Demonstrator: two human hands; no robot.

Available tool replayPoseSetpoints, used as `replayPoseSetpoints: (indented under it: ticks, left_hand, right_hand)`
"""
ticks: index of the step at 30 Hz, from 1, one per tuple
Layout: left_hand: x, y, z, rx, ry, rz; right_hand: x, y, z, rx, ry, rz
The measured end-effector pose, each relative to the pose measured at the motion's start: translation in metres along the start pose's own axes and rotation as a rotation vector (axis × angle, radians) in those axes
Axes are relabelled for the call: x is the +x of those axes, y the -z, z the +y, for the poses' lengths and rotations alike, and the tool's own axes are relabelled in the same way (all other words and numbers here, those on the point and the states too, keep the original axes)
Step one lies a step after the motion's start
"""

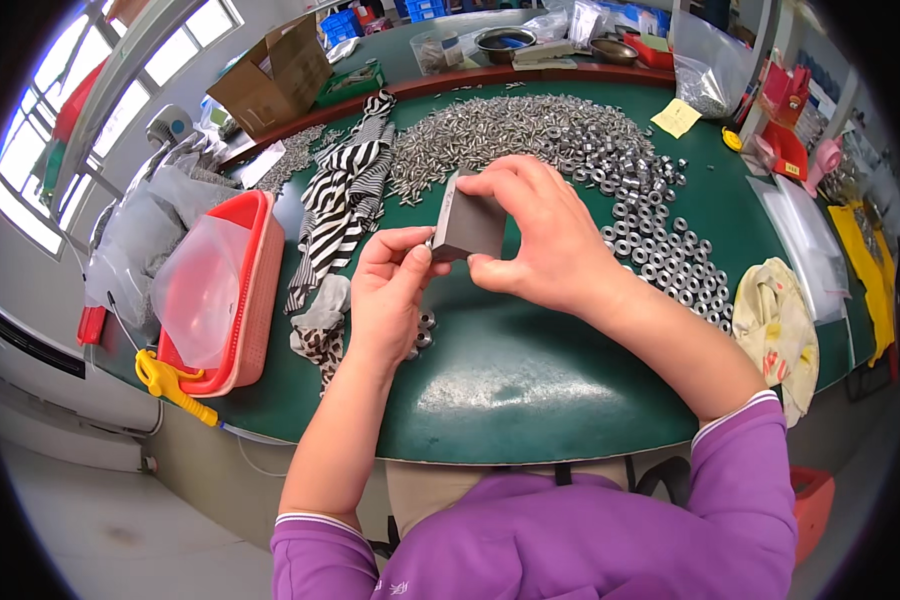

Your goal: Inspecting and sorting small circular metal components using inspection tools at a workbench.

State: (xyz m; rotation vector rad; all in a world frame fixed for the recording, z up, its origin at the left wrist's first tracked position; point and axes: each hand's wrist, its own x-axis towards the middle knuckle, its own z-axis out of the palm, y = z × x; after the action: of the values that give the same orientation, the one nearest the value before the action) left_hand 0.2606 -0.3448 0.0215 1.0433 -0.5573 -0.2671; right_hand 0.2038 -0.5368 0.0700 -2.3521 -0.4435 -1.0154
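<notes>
Grey block held in both hands

My right hand (545,235) and left hand (390,290) fingers grip a grey metal block (467,226); steel washers (660,250) lie at three o'clock.

On my green table (530,390): a striped cloth (345,200) left of centre, a red basket (250,290) further left, a cardboard box (275,75) behind both.

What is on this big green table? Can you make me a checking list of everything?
Surface: green table, bare near the person.
Job's things: grey flat block; heap of small metal rings.
Clutter: striped cloth, red basket, cardboard box, yellow note.
Grips: left hand pinches the block's corner; right hand grips its far edge.
Cables: thin cord below the yellow-handled tool.
Surroundings: windows at left.
</notes>
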Motion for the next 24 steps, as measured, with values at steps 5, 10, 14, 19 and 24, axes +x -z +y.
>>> replayPoseSetpoints:
  ticks: [5,10,14,19,24]
  left_hand:
    - [0.001,-0.001,0.001,-0.133,0.066,-0.019]
    - [0.003,-0.003,0.003,-0.116,0.097,0.071]
    - [0.003,0.003,-0.002,-0.047,0.074,0.039]
    - [0.003,-0.003,0.003,-0.014,0.02,-0.02]
    - [0.001,0.001,0.001,0.033,-0.011,0.025]
  right_hand:
    - [0.001,0.005,0.023,-0.042,-0.094,0.078]
    - [0.001,0.004,0.014,0.041,-0.095,0.01]
    - [-0.001,0.002,-0.001,0.09,-0.073,-0.016]
    - [0.0,0.001,0.014,-0.078,-0.089,0.04]
    - [-0.001,0.002,0.0,0.109,-0.12,-0.028]
